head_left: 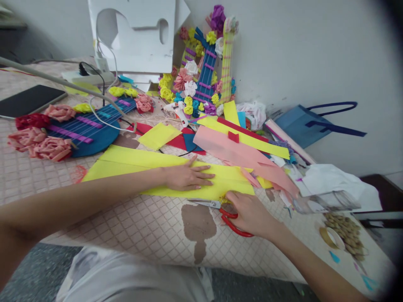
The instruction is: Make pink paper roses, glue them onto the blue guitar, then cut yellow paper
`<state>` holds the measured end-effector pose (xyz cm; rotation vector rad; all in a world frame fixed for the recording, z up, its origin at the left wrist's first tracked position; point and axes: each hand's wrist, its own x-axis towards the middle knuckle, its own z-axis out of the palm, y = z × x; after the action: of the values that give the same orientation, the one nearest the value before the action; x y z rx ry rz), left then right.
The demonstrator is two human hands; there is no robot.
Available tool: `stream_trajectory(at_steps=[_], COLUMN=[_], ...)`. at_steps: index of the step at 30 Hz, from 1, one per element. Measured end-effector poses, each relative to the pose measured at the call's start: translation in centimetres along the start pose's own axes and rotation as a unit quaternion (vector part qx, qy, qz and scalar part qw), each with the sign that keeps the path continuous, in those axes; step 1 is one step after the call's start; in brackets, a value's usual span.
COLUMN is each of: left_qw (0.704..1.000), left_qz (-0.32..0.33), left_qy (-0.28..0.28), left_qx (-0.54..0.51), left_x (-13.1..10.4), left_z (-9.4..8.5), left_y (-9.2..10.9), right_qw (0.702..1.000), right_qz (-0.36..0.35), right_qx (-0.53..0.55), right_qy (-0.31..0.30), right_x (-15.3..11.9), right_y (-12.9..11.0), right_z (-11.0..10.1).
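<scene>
My left hand [189, 176] lies flat with its fingers spread on a long yellow sheet [122, 161], which looks like cloth or crepe paper and has a crease along it. At the sheet's near right edge, my right hand [253, 212] is closed around scissors [237, 224] with red handles. Their metal blades point left along the table, just below the sheet's edge. Part of the handles is hidden by my fingers. A pink strip [226, 147] and a yellow strip [252, 138] lie just beyond the sheet.
A blue guitar-shaped craft [100, 121] with paper roses lies at the left, near a dark tablet [31, 100]. Behind are a white glue gun [178, 110], decorated guitars [206, 71] and a white foam piece [135, 37]. Peanuts [344, 235] and a tape roll [332, 239] lie right.
</scene>
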<state>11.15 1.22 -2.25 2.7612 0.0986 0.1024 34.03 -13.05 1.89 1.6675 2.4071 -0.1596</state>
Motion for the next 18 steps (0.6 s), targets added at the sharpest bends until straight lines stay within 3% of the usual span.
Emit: stream_trajectory(at_steps=[8, 18], left_qw=[0.999, 0.999], left_qz=[0.026, 0.013], left_qy=[0.045, 0.03], left_qx=[-0.003, -0.025], left_x=[-0.1, 0.0], left_z=[0.8, 0.5], left_y=[-0.6, -0.4], right_qw=[0.999, 1.0], right_qz=[0.023, 0.007], right_qx=[0.023, 0.004], right_qy=[-0.004, -0.004], right_x=[0.6, 1.0], right_y=[-1.2, -1.5], right_z=[-0.4, -0.2])
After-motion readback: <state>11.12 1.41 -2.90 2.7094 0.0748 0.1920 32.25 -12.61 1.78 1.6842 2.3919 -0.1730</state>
